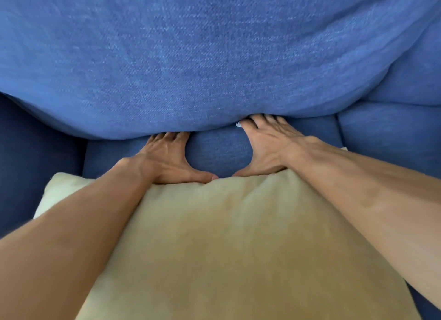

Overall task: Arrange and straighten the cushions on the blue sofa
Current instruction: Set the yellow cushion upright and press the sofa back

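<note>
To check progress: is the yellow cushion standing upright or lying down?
Lying down: yellow cushion shows its broad face upward on the seat.

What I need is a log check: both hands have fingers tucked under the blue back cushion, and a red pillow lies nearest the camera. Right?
Not quite: the head view shows the pillow is cream-yellow, not red. The left hand and right hand do have fingers tucked under the blue back cushion.

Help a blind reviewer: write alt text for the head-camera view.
A person's left hand and right hand reach across a cream cushion, fingers pushed under the lower edge of a big blue back cushion where it meets the sofa seat. Fingertips are hidden.
</note>
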A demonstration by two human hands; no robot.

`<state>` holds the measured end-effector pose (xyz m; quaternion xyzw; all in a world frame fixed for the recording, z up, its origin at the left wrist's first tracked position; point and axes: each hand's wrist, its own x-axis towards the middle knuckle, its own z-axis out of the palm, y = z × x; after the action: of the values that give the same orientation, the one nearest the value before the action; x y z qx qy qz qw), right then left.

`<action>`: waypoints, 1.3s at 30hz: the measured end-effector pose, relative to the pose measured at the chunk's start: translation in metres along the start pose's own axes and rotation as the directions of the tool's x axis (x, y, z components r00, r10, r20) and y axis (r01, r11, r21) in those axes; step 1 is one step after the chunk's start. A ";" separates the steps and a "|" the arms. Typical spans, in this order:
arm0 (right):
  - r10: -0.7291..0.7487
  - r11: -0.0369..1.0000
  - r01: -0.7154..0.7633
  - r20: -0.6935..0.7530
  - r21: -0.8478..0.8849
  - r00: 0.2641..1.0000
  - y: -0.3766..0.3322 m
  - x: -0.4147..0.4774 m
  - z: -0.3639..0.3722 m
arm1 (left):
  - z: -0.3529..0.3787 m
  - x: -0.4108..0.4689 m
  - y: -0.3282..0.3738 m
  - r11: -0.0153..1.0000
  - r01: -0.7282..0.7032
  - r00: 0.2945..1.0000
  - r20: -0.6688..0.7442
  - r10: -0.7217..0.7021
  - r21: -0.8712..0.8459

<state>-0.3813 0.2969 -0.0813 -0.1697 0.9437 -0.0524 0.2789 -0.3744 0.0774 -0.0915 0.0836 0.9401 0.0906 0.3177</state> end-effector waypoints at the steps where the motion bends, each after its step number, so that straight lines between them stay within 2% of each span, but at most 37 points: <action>1: 0.006 1.000 -0.006 0.004 -0.005 1.000 -0.001 0.002 0.000 | 0.002 0.001 -0.001 1.000 -0.009 1.000 -0.013 0.008 -0.007; 6: -0.002 1.000 0.001 0.030 0.026 1.000 -0.008 -0.005 -0.001 | 0.006 -0.006 -0.004 0.999 -0.017 0.998 -0.061 0.019 0.029; 10: 0.003 1.000 -0.005 0.140 0.013 0.990 -0.008 0.006 -0.005 | 0.006 0.001 -0.004 0.997 -0.002 1.000 -0.016 0.003 0.075; 15: 0.055 0.998 -0.055 0.275 -0.005 0.960 -0.010 0.030 -0.007 | 0.000 0.019 -0.006 0.996 -0.060 0.998 -0.004 0.060 0.073; 21: 0.042 0.999 -0.034 0.282 -0.034 0.958 -0.011 0.032 -0.009 | -0.008 0.015 -0.006 0.994 -0.034 0.997 0.068 0.027 0.107; 27: 0.029 0.999 -0.016 0.314 -0.044 0.949 -0.012 0.050 -0.006 | -0.007 0.032 -0.011 0.996 -0.063 0.987 0.152 0.052 0.066; 31: 0.033 0.999 -0.041 0.288 0.023 0.957 -0.012 0.051 -0.003 | -0.010 0.036 -0.007 0.997 -0.041 0.984 0.174 0.029 0.070; 39: 0.036 0.999 -0.031 0.274 -0.025 0.961 -0.018 0.046 -0.007 | -0.013 0.029 -0.002 0.995 -0.041 0.985 0.169 0.025 0.094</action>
<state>-0.4165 0.2638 -0.0953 -0.1620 0.8993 -0.0142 0.4061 -0.4055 0.0799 -0.0987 0.1219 0.9118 0.0424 0.3898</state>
